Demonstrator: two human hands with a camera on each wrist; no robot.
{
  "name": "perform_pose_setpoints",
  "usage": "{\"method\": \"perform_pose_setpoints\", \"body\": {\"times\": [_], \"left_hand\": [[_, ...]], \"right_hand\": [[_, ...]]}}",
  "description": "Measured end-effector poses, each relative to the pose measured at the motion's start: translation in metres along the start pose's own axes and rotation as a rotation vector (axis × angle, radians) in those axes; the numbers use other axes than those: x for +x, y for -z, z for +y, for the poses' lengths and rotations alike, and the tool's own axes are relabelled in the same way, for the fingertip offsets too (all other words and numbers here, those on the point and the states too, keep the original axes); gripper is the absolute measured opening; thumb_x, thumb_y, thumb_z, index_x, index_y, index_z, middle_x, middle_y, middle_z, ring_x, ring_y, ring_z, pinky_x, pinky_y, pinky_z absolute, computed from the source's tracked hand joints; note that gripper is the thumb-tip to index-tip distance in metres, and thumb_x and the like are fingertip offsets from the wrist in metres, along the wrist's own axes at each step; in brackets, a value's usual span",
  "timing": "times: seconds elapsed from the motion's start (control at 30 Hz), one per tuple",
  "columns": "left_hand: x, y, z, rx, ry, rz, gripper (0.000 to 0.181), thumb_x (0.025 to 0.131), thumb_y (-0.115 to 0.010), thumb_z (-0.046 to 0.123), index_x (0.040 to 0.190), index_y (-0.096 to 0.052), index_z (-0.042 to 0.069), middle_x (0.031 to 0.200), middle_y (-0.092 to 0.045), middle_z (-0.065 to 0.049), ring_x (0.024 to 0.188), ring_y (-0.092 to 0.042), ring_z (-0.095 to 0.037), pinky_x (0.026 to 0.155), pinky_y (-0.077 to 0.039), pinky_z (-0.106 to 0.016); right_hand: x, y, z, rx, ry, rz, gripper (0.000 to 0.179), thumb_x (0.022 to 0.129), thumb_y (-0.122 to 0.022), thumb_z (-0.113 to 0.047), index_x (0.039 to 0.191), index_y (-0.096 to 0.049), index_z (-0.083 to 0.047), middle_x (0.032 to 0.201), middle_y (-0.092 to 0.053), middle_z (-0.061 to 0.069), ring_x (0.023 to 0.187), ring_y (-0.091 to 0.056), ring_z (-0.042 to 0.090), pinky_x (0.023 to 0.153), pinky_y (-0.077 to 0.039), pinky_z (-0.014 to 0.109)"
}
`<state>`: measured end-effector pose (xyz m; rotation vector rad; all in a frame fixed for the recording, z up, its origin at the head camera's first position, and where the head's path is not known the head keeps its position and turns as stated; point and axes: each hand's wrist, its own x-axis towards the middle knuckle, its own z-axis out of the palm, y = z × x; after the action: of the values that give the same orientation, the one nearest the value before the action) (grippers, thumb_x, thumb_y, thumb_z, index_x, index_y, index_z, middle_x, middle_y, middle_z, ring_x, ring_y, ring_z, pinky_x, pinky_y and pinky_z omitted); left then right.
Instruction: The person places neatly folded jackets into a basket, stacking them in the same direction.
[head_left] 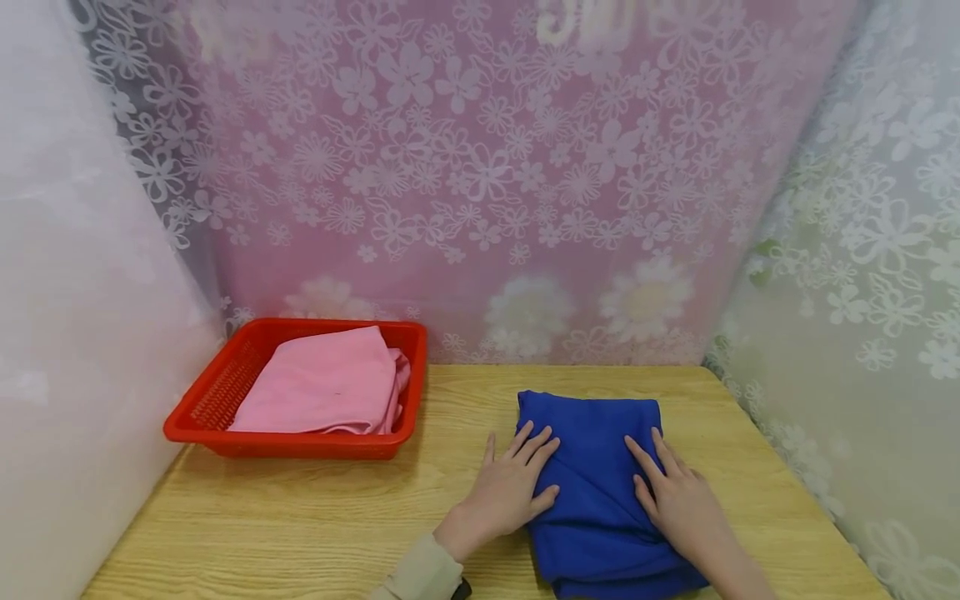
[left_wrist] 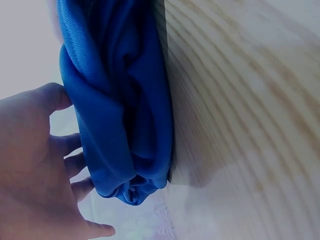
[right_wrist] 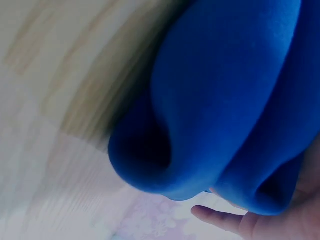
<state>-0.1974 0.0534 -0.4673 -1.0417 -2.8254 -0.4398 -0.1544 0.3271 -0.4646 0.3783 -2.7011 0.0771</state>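
Note:
A folded blue cloth, perhaps a garment (head_left: 592, 454), lies on the wooden table right of centre, its layers stacked and its near part wrinkled. My left hand (head_left: 506, 487) rests on its left edge with fingers spread and extended. On the opposite edge lies my right hand (head_left: 678, 500), fingers stretched out over the top. The left wrist view shows the loose side folds of the blue cloth (left_wrist: 110, 120) beside the left hand (left_wrist: 35, 165). In the right wrist view, rounded folds of the cloth (right_wrist: 225, 95) hide most of the right hand (right_wrist: 275, 225).
A red plastic basket (head_left: 300, 447) stands at the table's back left, with a folded pink cloth (head_left: 322, 383) inside. Flower-patterned sheeting (head_left: 487, 167) hangs behind the wooden table (head_left: 315, 525), and pale walls flank both sides.

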Motion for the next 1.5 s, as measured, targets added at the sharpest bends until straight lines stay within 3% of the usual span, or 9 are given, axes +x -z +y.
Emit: {"method": "perform_pose_setpoints", "body": {"times": [0.37,0.83,1.17,1.5], "left_hand": [[-0.015,0.008,-0.02,-0.074,0.039,-0.003,0.061,0.104,-0.054,0.042,0.158,-0.036,0.021,0.167,-0.025,0.004,0.156,-0.015,-0.022,0.116,-0.014,-0.072],[-0.032,0.016,-0.043,-0.075,0.103,0.026,0.058,0.102,-0.057,0.037,0.156,-0.041,0.023,0.166,-0.028,0.004,0.155,-0.018,-0.023,0.116,-0.013,-0.072],[-0.048,0.024,-0.059,-0.128,0.132,0.037,0.057,0.101,-0.059,0.033,0.155,-0.042,0.021,0.166,-0.029,0.003,0.155,-0.018,-0.026,0.115,-0.011,-0.074],[-0.059,0.031,-0.07,-0.154,0.144,0.058,0.057,0.099,-0.06,0.028,0.153,-0.044,0.019,0.165,-0.031,0.001,0.155,-0.019,-0.029,0.112,-0.015,-0.077]], "right_hand": [[0.01,-0.003,-0.024,0.046,0.009,-0.021,0.055,0.092,-0.072,-0.02,0.145,-0.057,-0.009,0.145,-0.046,0.037,0.114,-0.061,0.053,0.08,-0.056,0.059],[0.023,0.0,-0.056,0.087,-0.011,-0.093,0.057,0.093,-0.073,-0.025,0.146,-0.057,-0.013,0.147,-0.045,0.035,0.114,-0.062,0.052,0.076,-0.057,0.057],[0.028,-0.002,-0.077,0.133,0.007,-0.114,0.058,0.094,-0.071,-0.03,0.147,-0.055,-0.014,0.15,-0.043,0.034,0.124,-0.056,0.052,0.078,-0.058,0.057],[0.03,-0.003,-0.094,0.115,0.047,-0.083,0.058,0.093,-0.072,-0.033,0.146,-0.056,-0.014,0.147,-0.046,0.034,0.123,-0.058,0.05,0.085,-0.056,0.059]]}}
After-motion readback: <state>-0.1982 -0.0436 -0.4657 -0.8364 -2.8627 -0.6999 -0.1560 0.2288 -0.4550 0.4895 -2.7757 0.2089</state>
